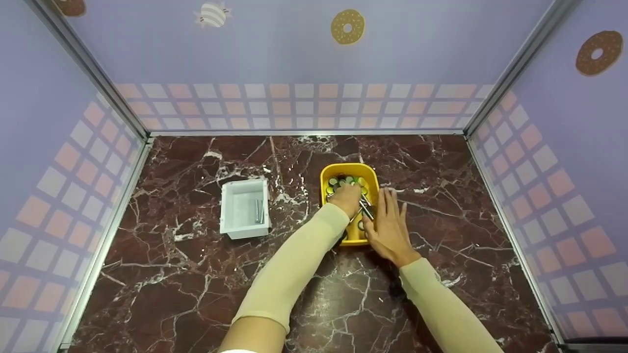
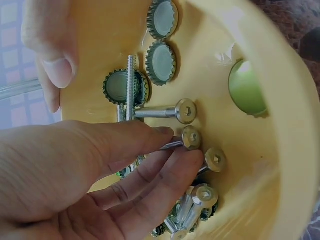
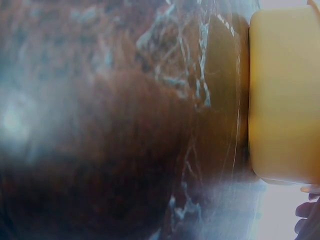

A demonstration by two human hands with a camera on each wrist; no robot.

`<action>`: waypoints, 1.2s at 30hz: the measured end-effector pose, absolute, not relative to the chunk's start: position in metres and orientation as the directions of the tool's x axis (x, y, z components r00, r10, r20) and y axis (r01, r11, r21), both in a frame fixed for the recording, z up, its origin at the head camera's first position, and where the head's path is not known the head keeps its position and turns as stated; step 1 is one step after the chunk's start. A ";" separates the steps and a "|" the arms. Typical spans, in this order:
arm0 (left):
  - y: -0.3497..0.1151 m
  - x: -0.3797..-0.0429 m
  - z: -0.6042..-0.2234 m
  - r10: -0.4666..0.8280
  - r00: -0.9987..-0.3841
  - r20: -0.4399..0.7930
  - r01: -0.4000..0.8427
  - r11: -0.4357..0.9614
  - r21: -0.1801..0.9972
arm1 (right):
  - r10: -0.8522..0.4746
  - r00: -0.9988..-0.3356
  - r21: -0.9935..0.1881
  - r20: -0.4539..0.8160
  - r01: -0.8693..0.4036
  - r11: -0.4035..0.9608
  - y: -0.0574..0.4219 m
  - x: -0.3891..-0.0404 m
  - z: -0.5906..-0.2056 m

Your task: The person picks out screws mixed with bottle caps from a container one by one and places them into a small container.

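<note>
From where I stand, the left hand [image 1: 346, 197] pinches a flat-headed socket bolt [image 2: 191, 138] between thumb and fingertips, close under its head, down inside the yellow plastic bin [image 1: 349, 168]. The right hand [image 1: 390, 230] grips no bolt: its fingers lie straight along the bin's right wall, the thumb at the rim. Around the pinched bolt more steel bolts [image 2: 186, 111] lie crossed over one another, among crimped bottle caps [image 2: 160, 63], some underside up, one green cap [image 2: 247, 90] showing its smooth top.

What might go wrong, I'd judge, comes from that tangle. The smooth round head gives a shallow hold, so the bolt could slip, and a neighbouring shank or cap could catch and be dragged up with it. If the right hand's pressure eased, a tug on the pile could make the bin slide on the polished surface.

Well to the left sits a white plastic bin [image 1: 248, 232] with at least one bolt [image 1: 259, 212] in its right part. Both bins stand on a dark red marbled tabletop [image 1: 162, 304], with lilac panels [image 1: 274, 49] printed with doughnuts beyond. No brand, label or writing that I can read anywhere
</note>
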State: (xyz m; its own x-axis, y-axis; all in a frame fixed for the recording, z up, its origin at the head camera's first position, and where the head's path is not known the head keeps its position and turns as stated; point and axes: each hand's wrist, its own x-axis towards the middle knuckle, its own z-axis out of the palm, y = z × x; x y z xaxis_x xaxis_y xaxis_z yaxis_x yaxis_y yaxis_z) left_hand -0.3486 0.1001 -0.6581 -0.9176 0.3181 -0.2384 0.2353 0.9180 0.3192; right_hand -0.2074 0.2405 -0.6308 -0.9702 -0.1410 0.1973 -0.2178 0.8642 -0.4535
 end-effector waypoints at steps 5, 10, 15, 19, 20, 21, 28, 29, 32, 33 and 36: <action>0.098 -0.349 -0.658 0.315 -0.917 -0.246 0.229 0.918 0.323 | -0.143 -0.970 -0.449 0.198 -0.220 0.866 0.240 -0.208 -0.632; 0.096 -0.350 -0.655 0.337 -0.909 -0.245 0.248 0.911 0.330 | -0.138 -0.970 -0.454 0.198 -0.216 0.864 0.241 -0.209 -0.632; 0.088 -0.341 -0.630 0.355 -0.892 -0.279 0.259 0.909 0.327 | -0.135 -0.971 -0.457 0.199 -0.214 0.863 0.241 -0.209 -0.631; 0.084 -0.333 -0.609 0.350 -0.879 -0.324 0.244 0.914 0.325 | -0.135 -0.971 -0.458 0.199 -0.214 0.863 0.241 -0.209 -0.632; 0.083 -0.331 -0.606 0.349 -0.878 -0.328 0.244 0.915 0.322 | -0.135 -0.970 -0.457 0.200 -0.215 0.863 0.242 -0.210 -0.633; 0.083 -0.330 -0.604 0.349 -0.877 -0.331 0.243 0.915 0.323 | -0.136 -0.970 -0.457 0.200 -0.215 0.863 0.242 -0.210 -0.633; 0.080 -0.335 -0.608 0.390 -0.872 -0.295 0.287 0.896 0.338 | -0.137 -0.968 -0.457 0.208 -0.220 0.862 0.241 -0.210 -0.633; 0.079 -0.336 -0.609 0.396 -0.873 -0.286 0.295 0.894 0.337 | -0.138 -0.968 -0.456 0.210 -0.221 0.862 0.241 -0.210 -0.633; 0.077 -0.337 -0.611 0.408 -0.875 -0.261 0.317 0.890 0.327 | -0.140 -0.967 -0.454 0.211 -0.224 0.863 0.241 -0.209 -0.633; 0.076 -0.337 -0.612 0.410 -0.875 -0.256 0.323 0.891 0.319 | -0.140 -0.968 -0.453 0.210 -0.223 0.863 0.241 -0.209 -0.633; 0.075 -0.339 -0.617 0.414 -0.875 -0.249 0.332 0.890 0.313 | -0.140 -0.968 -0.455 0.209 -0.223 0.862 0.241 -0.209 -0.632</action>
